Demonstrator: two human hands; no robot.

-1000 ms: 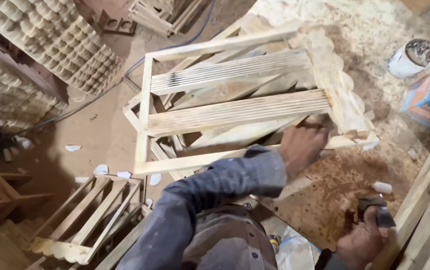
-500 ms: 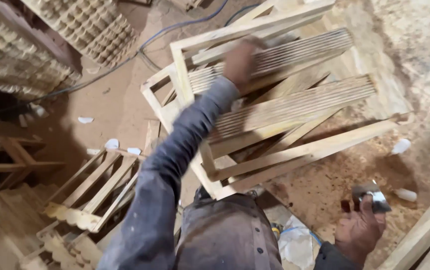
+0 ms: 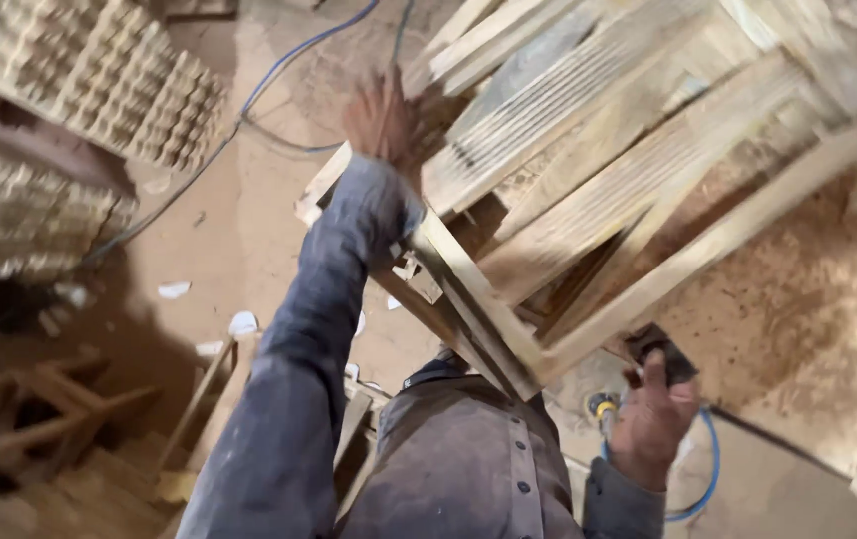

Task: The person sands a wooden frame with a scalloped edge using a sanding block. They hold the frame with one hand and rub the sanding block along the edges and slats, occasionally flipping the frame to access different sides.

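Your left hand (image 3: 381, 120) reaches up, fingers spread and blurred, pressed against the near edge of the slatted wooden frame (image 3: 588, 170), which lies tilted over the sawdust-covered floor (image 3: 808, 329) in front of you. Your right hand (image 3: 653, 419) hangs low beside your shirt, fingers clamped round a dark power tool (image 3: 660, 351) just under the frame's lower corner. A blue hose (image 3: 708, 479) curls beneath that hand. Stacked carved wooden panels (image 3: 79, 70) sit at the left.

Left hand (image 3: 381, 122) motion-blurred.
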